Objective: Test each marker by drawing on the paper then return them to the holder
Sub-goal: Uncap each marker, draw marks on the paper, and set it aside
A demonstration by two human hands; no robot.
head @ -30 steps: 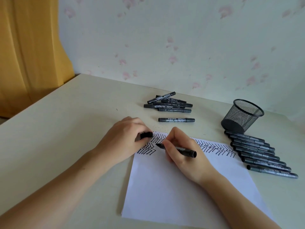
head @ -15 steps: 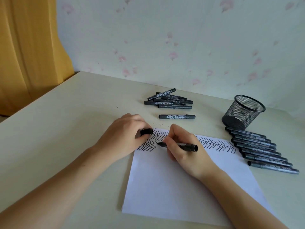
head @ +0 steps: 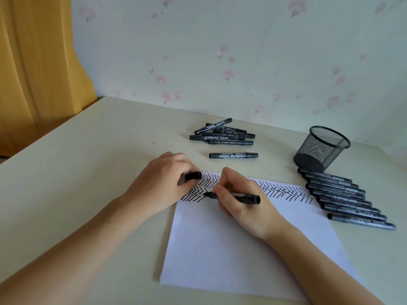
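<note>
In the head view, an uncapped marker [head: 233, 195] is held in the right hand [head: 244, 201], the grip clamped around its barrel. The marker's long axis runs nearly level, with the tip pointing left onto the paper [head: 231, 249] and the back end pointing right, toward the row of markers [head: 345, 199] laid near the right edge of the tabletop [head: 88, 164]. The tip is set at the zigzag marks [head: 204, 186] drawn along the paper's far edge, close to its far left corner. The cap [head: 193, 176] is pinched in the left hand [head: 163, 183], the grip closed on it, resting at that same corner. The cap lies just left of and slightly beyond the marker's tip, so the left hand is judged the nearer one for recapping, with only a short closing of the two hands needed along the marker's axis. The mesh holder [head: 321, 148] stands empty, as far as can be seen, toward the far right of the tabletop, well apart from both hands and nearer the right one. A pile of markers [head: 222, 135] and a single marker [head: 233, 155] lie beyond the paper, near the far edge.

Against the earlier frames, the hands, cap and marker are found in almost the same pose; only the tip is shifted slightly along the marks, and the camera is tilted a little.
</note>
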